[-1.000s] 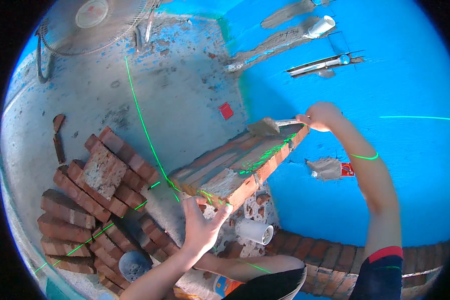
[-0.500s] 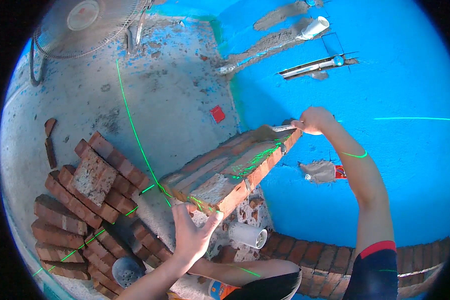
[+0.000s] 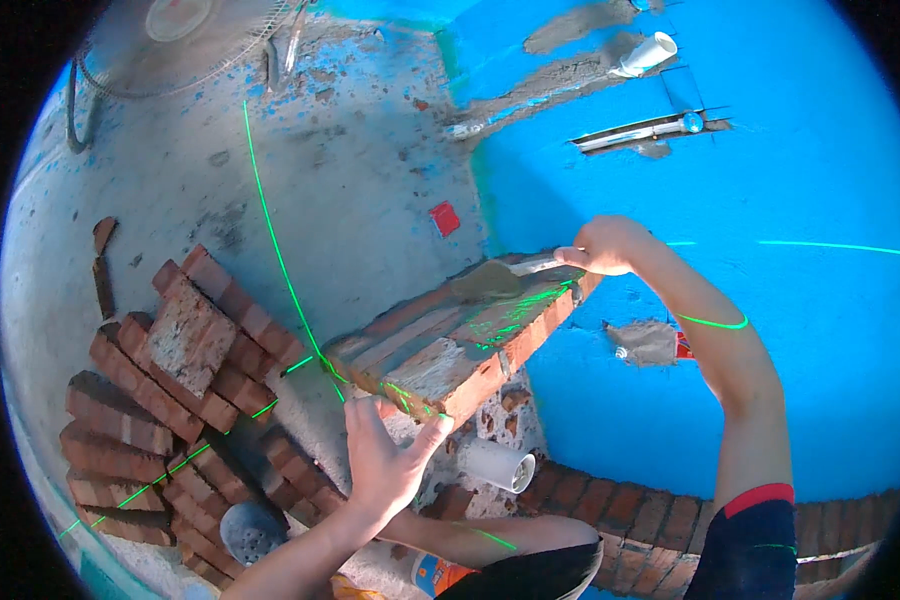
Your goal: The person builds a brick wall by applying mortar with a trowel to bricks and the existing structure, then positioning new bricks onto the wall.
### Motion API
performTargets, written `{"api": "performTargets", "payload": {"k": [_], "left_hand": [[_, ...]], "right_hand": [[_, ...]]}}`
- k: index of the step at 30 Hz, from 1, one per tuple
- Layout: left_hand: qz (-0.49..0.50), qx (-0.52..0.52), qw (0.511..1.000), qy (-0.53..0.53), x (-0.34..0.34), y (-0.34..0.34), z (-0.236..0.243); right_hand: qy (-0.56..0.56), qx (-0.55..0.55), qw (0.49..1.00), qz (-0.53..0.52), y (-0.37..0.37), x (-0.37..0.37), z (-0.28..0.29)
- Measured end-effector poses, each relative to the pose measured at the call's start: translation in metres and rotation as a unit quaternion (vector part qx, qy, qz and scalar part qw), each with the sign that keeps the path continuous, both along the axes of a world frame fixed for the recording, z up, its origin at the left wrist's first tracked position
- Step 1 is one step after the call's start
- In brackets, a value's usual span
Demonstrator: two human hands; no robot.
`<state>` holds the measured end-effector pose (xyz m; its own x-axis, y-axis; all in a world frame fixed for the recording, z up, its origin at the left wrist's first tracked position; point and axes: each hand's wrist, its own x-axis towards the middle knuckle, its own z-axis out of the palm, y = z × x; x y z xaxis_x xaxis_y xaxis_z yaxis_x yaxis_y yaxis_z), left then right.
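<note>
A low brick wall (image 3: 425, 330) with grey mortar on its top runs away from me toward the blue wall. My right hand (image 3: 607, 246) is closed round the pale handle of a trowel (image 3: 488, 281) at the far end. Its blade lies on or just over the mortared top; I cannot tell if it touches. At the near end, my left hand (image 3: 382, 465) spans the end brick (image 3: 420, 400), thumb at the right corner and fingers at the left. Part of those fingers is hidden behind the brick.
Loose bricks (image 3: 130, 440) are piled at the left, a grey perforated shoe (image 3: 253, 532) beside them. A white pipe (image 3: 498, 466) stands right of my left hand. The blue wall (image 3: 820, 330) closes the right side. A fan (image 3: 175, 18) stands far left. Green laser lines cross the floor.
The trowel has slid left along the wall's top, its blade turned flatter, and my right hand has moved slightly left with it. My left hand stays at the near end.
</note>
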<state>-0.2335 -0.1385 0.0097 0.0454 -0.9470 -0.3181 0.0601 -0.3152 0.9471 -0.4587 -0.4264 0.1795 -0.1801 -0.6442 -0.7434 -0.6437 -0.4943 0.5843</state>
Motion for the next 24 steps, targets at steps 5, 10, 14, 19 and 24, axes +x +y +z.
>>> {"api": "performTargets", "payload": {"k": [5,10,14,19,24], "left_hand": [[0.004,0.027,1.0,0.002,0.002,-0.001,0.005],[0.002,0.015,1.0,0.002,0.004,-0.003,0.007],[-0.017,0.05,0.998,0.036,0.01,-0.005,0.016],[-0.078,0.137,0.986,0.045,0.01,-0.007,0.024],[-0.086,0.115,0.989,0.033,0.008,-0.005,0.02]], "right_hand": [[-0.042,0.04,0.998,-0.003,0.008,0.015,-0.011],[-0.126,0.06,0.99,-0.031,0.023,0.039,-0.02],[-0.165,0.076,0.983,-0.038,0.032,0.058,-0.029],[-0.138,0.096,0.985,-0.029,0.029,0.057,-0.032],[-0.128,0.093,0.987,0.016,0.028,0.06,-0.031]]}}
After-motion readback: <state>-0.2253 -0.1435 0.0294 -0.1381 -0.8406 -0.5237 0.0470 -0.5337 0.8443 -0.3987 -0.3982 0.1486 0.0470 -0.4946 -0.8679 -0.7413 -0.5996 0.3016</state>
